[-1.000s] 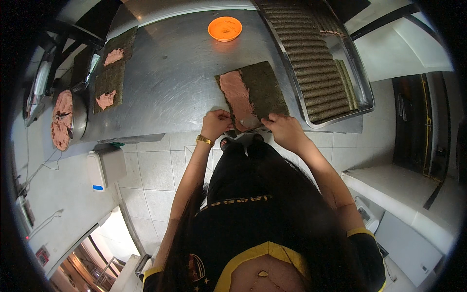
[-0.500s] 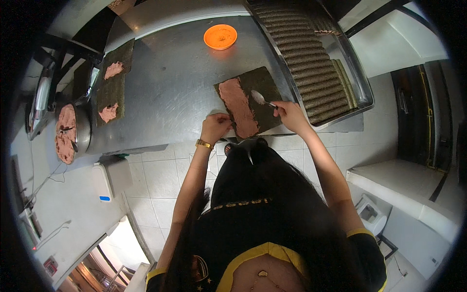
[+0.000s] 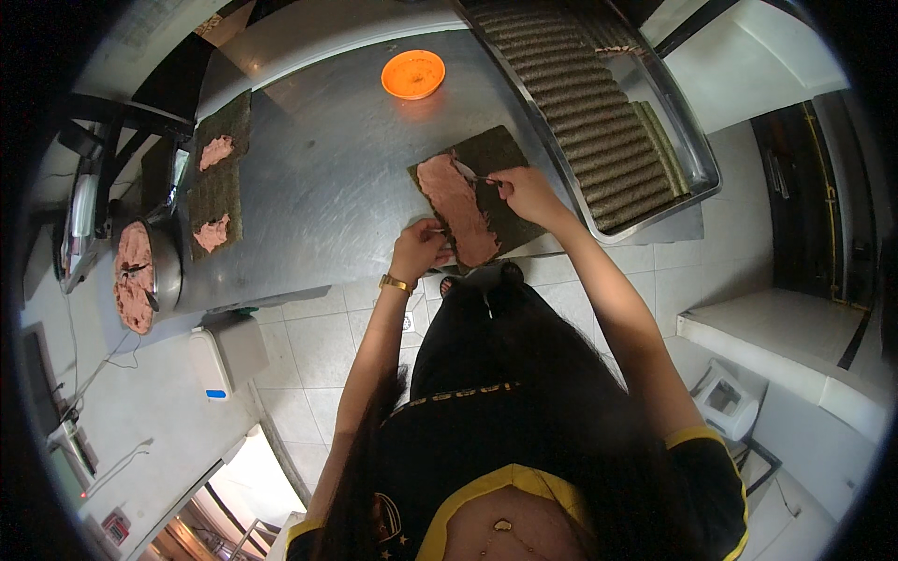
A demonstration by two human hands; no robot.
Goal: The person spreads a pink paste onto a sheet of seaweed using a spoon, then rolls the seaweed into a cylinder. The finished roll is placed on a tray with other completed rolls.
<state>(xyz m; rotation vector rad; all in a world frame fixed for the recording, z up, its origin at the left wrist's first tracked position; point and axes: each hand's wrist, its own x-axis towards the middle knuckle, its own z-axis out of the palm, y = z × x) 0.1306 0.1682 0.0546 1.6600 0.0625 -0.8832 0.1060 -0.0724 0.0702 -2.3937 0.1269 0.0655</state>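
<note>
On the steel table lies a dark green seaweed sheet (image 3: 513, 210) with a broad strip of pink meat paste (image 3: 458, 206) along its left part. My right hand (image 3: 526, 194) is closed round the handle of a metal spoon (image 3: 465, 172). The spoon's bowl touches the far right edge of the paste strip. At the sheet's near left edge, my left hand (image 3: 421, 249) is closed, its fingertips pinching the edge beside the paste. A gold-coloured band circles that wrist.
An orange bowl (image 3: 412, 75) stands at the back. To the right, a metal tray (image 3: 585, 201) holds rows of seaweed rolls (image 3: 585, 122). At far left are seaweed sheets (image 3: 223, 182) with dabs of paste, and a metal bowl (image 3: 166, 271) heaped with pink paste.
My right hand has moved left and away from me, bringing the spoon from bare seaweed onto the far part of the paste. My left hand stays at the sheet's edge.
</note>
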